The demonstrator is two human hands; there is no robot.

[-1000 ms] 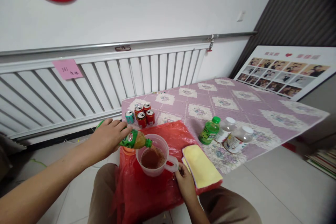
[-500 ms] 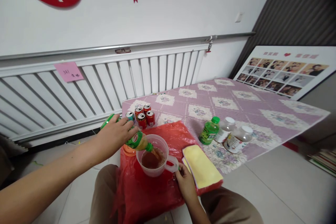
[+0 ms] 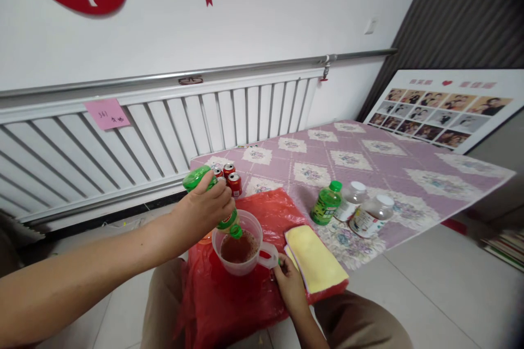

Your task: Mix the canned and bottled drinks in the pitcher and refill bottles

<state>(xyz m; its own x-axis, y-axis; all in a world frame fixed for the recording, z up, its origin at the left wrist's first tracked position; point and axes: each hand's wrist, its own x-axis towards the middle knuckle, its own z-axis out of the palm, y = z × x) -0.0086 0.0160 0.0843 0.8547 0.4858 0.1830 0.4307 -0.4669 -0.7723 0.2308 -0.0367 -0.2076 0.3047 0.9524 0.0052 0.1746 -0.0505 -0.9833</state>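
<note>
My left hand (image 3: 210, 202) is wrapped around a green drink bottle (image 3: 196, 177), held upside down at a slant. Its green-rimmed mouth points into a clear plastic measuring jug (image 3: 241, 270), which holds reddish-brown liquid with some bubbles at the edge. No stream can be made out at the mouth. At the end of the jug's handle (image 3: 268, 255), the fingers of my right hand (image 3: 290, 278) are closed. A small bit of green shows by these fingertips, too little to name for certain. The jug stands on red plastic sheeting (image 3: 241, 311) over my lap.
Red drink cans (image 3: 234, 184) stand behind the bottle. A folded yellow cloth (image 3: 317, 262) lies right of the jug. Beyond it on the flowered tablecloth (image 3: 311, 173) are a capped green bottle (image 3: 326, 204) and two white-lidded jars (image 3: 370, 218). A radiator (image 3: 164, 142) lines the wall.
My left hand and the bottle have shifted right, and the bottle is tipped more steeply. The brown stream seen earlier no longer shows. My right hand and the jug have stayed in place.
</note>
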